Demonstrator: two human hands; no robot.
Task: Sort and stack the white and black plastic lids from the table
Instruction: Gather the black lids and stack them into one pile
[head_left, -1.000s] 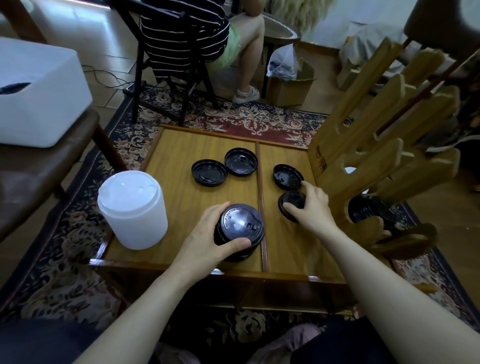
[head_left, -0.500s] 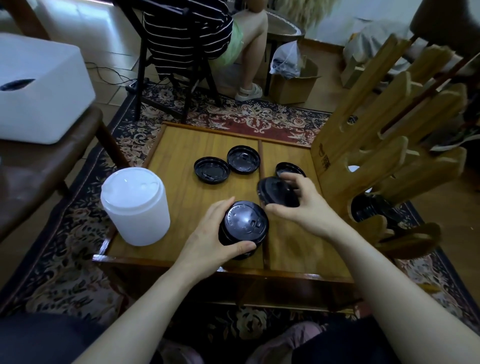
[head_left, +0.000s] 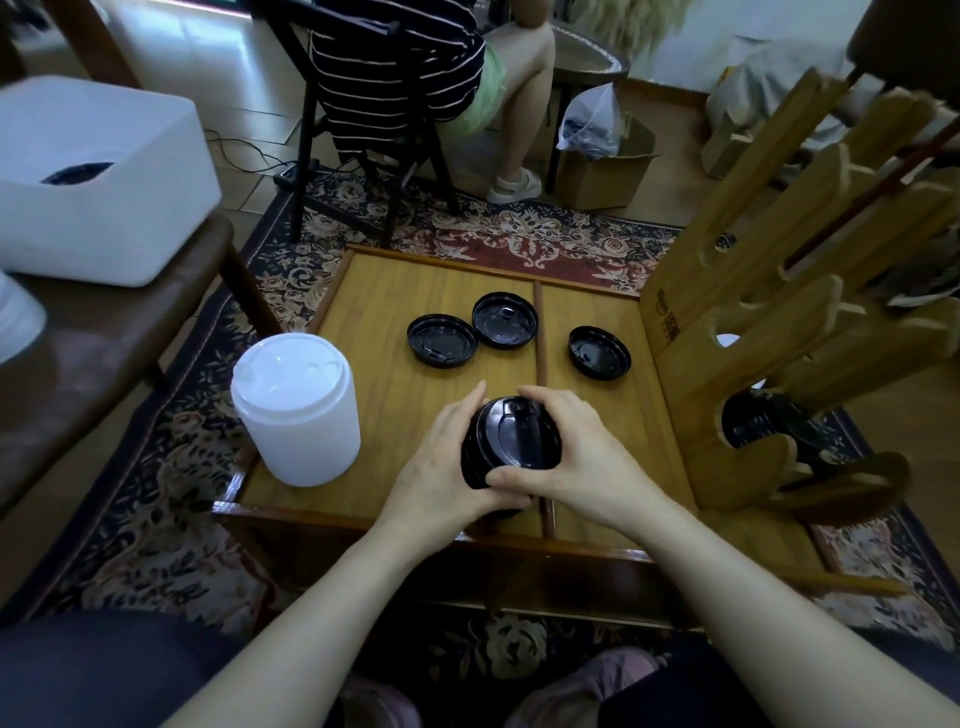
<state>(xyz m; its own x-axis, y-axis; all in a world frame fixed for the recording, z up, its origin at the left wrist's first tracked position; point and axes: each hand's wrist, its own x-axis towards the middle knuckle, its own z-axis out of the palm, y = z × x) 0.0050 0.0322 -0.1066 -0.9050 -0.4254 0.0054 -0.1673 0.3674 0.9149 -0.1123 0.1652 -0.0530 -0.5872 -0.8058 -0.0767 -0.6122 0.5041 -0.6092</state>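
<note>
Lid stack sits at near centre of the table, between left hand and right hand; cylindrical stack stands left; three loose lids lie farther; wooden rack stands right.

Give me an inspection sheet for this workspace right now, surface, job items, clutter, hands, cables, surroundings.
Surface: wooden table with raised rim and centre divider.
Job's things: black lid stack near the front edge; three loose black lids behind it; white lid stack at left.
Clutter: wooden rack at right, with black lids in its lower slot.
Hands: left hand and right hand both grip the black stack.
Cables: black cable on the floor.
Surroundings: patterned rug, white box, seated person.
</note>
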